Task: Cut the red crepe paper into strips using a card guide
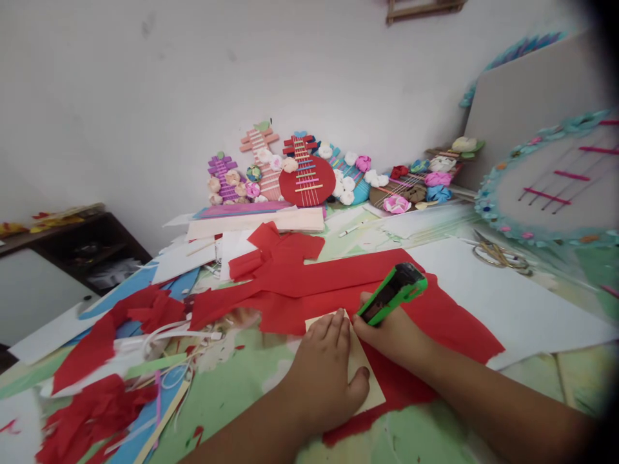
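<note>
My left hand lies flat, fingers stretched out, pressing a cream-coloured rectangular card down on red crepe paper. Close beside it, my right hand is closed around a green and black utility knife. The knife's back end tilts up and to the right; its front end is hidden in my fist, near the card's right edge. I cannot see the blade. Another strip of red paper lies beyond both hands.
Crumpled red scraps, a white cable and thin strips clutter the left side. Scissors rest by a white sheet on the right. Decorated model instruments lean against the wall. A round strung decoration stands at right.
</note>
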`<state>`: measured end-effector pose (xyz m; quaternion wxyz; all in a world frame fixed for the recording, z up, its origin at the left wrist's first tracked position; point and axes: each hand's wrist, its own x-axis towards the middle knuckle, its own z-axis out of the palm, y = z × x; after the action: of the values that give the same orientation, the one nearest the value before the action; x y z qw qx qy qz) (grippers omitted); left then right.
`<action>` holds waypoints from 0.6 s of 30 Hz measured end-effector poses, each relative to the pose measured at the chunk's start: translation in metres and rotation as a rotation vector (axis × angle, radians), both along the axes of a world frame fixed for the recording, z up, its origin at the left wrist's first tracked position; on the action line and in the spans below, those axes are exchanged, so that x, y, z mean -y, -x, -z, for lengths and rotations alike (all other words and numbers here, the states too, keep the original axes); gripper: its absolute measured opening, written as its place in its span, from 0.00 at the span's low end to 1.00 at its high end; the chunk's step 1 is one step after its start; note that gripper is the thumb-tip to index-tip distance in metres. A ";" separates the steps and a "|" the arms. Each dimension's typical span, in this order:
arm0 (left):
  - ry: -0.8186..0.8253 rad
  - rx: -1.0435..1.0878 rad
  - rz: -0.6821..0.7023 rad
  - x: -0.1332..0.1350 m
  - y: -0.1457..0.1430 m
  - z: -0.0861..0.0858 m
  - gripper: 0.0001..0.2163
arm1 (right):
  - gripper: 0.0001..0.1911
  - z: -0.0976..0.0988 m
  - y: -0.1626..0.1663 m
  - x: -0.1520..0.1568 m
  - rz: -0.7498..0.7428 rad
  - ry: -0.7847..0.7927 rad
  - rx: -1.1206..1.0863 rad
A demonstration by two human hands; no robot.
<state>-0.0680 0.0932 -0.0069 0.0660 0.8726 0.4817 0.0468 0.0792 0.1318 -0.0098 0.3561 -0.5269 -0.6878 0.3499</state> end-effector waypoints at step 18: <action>-0.011 0.024 -0.001 0.003 -0.001 0.000 0.29 | 0.09 0.000 0.002 0.005 -0.008 -0.018 0.032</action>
<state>-0.0675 0.0907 -0.0070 0.0669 0.8720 0.4812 0.0599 0.0775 0.1267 -0.0101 0.3484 -0.5265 -0.6987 0.3365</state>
